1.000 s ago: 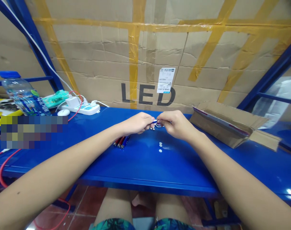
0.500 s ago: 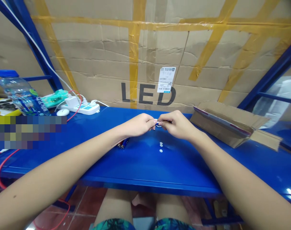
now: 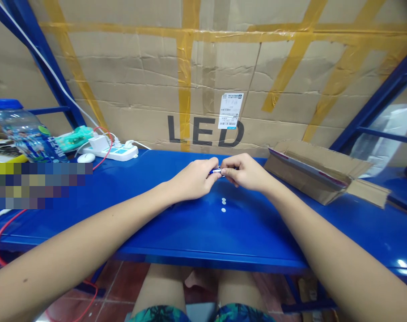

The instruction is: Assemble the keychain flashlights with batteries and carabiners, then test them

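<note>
My left hand point(image 3: 198, 176) is closed around a slim blue tube with a silver end point(image 3: 215, 171), held level above the middle of the table. Thumb and fingers of my right hand point(image 3: 242, 170) pinch at the silver end, and the two hands almost touch. Most of the tube is hidden in the fingers, so its kind cannot be made out. On the blue table point(image 3: 197, 232) just below the hands lie a few small white discs point(image 3: 223, 209), two of them touching.
An open cardboard box point(image 3: 304, 174) lies at the right. At the left stand a drink bottle point(image 3: 25, 132), a white power strip point(image 3: 123, 151) and a white rounded object point(image 3: 86, 158), with a red cable point(image 3: 2, 237) nearby. A large carton point(image 3: 139, 89) marked LED forms the back.
My left hand has turned and shifted slightly, showing more of the blue tube. My left forearm now covers the slim red and blue items seen beside it before. The view has shifted slightly.
</note>
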{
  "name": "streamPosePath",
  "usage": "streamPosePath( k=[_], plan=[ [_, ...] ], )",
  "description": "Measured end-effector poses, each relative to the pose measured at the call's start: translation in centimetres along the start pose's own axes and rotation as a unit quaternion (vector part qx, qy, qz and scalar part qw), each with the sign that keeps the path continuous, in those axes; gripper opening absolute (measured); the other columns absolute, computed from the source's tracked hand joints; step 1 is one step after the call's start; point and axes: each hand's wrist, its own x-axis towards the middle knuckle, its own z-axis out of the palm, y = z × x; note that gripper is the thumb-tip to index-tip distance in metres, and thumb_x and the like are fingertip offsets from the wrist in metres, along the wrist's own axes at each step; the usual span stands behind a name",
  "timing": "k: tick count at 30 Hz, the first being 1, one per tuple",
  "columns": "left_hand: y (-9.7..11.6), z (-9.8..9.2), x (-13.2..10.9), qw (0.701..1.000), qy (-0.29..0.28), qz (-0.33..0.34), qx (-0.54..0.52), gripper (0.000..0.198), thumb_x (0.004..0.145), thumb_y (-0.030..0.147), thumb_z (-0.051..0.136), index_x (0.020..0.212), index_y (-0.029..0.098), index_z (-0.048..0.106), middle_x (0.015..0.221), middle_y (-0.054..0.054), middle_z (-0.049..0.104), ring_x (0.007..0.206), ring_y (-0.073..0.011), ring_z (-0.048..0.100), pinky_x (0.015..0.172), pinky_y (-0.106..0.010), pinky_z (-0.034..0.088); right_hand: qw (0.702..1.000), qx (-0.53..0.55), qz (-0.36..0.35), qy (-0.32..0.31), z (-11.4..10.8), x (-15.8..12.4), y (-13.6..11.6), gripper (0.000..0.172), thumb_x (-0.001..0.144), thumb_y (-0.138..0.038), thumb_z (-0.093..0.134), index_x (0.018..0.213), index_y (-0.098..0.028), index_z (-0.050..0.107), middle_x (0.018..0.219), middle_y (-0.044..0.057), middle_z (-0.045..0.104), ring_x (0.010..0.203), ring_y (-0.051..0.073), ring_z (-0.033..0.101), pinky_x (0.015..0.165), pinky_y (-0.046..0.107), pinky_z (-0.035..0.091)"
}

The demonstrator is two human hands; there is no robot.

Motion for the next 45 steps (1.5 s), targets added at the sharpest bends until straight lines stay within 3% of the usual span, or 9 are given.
streamPosePath(
  k=[5, 18, 23, 25, 27, 30, 35, 40, 45],
  plan=[
    [0.2, -0.3, 0.1, 1.000, -0.012, -0.003, 0.003, 0.017, 0.099, 0.025, 0.039, 0.091, 0.018, 0.052, 0.090, -0.009, 0.066, 0.079, -0.0220, 0.061, 0.067, -0.034, 0.042, 0.999, -0.027, -0.012, 0.011, -0.2, -0.1, -0.1, 0.026, 0.079, -0.020, 0.054, 0.053, -0.018, 0.052, 0.045, -0.004, 0.050, 0.042, 0.010, 0.045, 0.047, 0.025, 0.033],
    [0.3, -0.7, -0.2, 0.972, 0.008, 0.116, 0.206, 0.019, 0.097, 0.018, 0.039, 0.092, 0.014, 0.056, 0.089, -0.011, 0.066, 0.080, -0.0228, 0.064, 0.065, -0.033, 0.045, 0.966, 0.247, 0.062, -0.040, 0.1, 0.4, 0.8, 0.019, 0.069, -0.025, 0.065, 0.055, -0.017, 0.055, 0.050, -0.002, 0.053, 0.039, 0.008, 0.042, 0.040, 0.024, 0.034],
    [0.0, -1.2, 0.1, 0.987, 0.014, 0.045, 0.151, 0.023, 0.099, 0.026, 0.038, 0.100, 0.013, 0.057, 0.092, -0.010, 0.069, 0.081, -0.0232, 0.066, 0.068, -0.035, 0.046, 0.997, 0.004, 0.065, -0.027, -1.8, 0.1, 0.8, 0.021, 0.080, -0.032, 0.062, 0.066, -0.016, 0.062, 0.057, 0.001, 0.059, 0.050, 0.012, 0.051, 0.050, 0.026, 0.037],
    [-0.2, -1.4, 0.3, 0.992, 0.024, 0.014, 0.126, 0.024, 0.099, 0.027, 0.038, 0.103, 0.013, 0.057, 0.092, -0.010, 0.070, 0.081, -0.0229, 0.066, 0.069, -0.035, 0.045, 0.984, -0.153, 0.092, 0.008, -2.8, 0.1, 1.7, 0.016, 0.080, -0.027, 0.063, 0.068, -0.016, 0.064, 0.062, 0.003, 0.062, 0.056, 0.014, 0.053, 0.054, 0.027, 0.037],
    [-0.5, -1.5, 0.3, 0.993, 0.029, -0.004, 0.114, 0.025, 0.099, 0.029, 0.038, 0.103, 0.013, 0.057, 0.092, -0.010, 0.070, 0.081, -0.0229, 0.066, 0.069, -0.035, 0.045, 0.955, -0.253, 0.148, -0.039, -3.3, 0.1, 2.9, 0.010, 0.077, -0.022, 0.065, 0.068, -0.016, 0.067, 0.065, 0.004, 0.065, 0.058, 0.015, 0.055, 0.056, 0.028, 0.037],
    [-0.8, -1.5, 0.4, 0.993, 0.033, -0.017, 0.109, 0.025, 0.099, 0.030, 0.039, 0.101, 0.014, 0.058, 0.092, -0.011, 0.070, 0.081, -0.0234, 0.065, 0.068, -0.035, 0.044, 0.928, -0.293, 0.198, -0.115, -3.3, 0.1, 4.4, 0.006, 0.074, -0.023, 0.069, 0.074, -0.018, 0.072, 0.074, 0.007, 0.070, 0.064, 0.018, 0.060, 0.058, 0.028, 0.039],
    [-0.8, -1.4, 0.3, 0.994, 0.028, -0.015, 0.102, 0.024, 0.098, 0.029, 0.039, 0.100, 0.015, 0.058, 0.092, -0.010, 0.070, 0.081, -0.0238, 0.065, 0.068, -0.035, 0.043, 0.917, -0.313, 0.204, -0.141, -2.0, 0.3, 4.0, 0.008, 0.074, -0.017, 0.067, 0.078, -0.018, 0.073, 0.084, 0.009, 0.072, 0.073, 0.021, 0.062, 0.060, 0.029, 0.041],
    [-0.7, -1.3, 0.2, 0.996, 0.021, -0.009, 0.082, 0.021, 0.095, 0.028, 0.044, 0.101, 0.016, 0.059, 0.092, -0.009, 0.070, 0.080, -0.0231, 0.064, 0.068, -0.034, 0.042, 0.941, -0.269, 0.144, -0.146, -0.9, 0.1, 2.0, 0.006, 0.072, -0.017, 0.062, 0.067, -0.018, 0.064, 0.069, 0.005, 0.066, 0.059, 0.017, 0.055, 0.055, 0.028, 0.037],
    [-1.0, -1.1, 0.3, 0.999, 0.040, -0.006, 0.002, 0.018, 0.088, 0.031, 0.057, 0.098, 0.017, 0.063, 0.083, -0.004, 0.070, 0.072, -0.0179, 0.061, 0.063, -0.030, 0.040, 0.991, -0.015, 0.108, -0.081, -0.9, -0.1, 1.0, 0.008, 0.078, -0.019, 0.052, 0.070, -0.018, 0.053, 0.066, 0.002, 0.064, 0.056, 0.012, 0.055, 0.049, 0.023, 0.038]
  ],
)
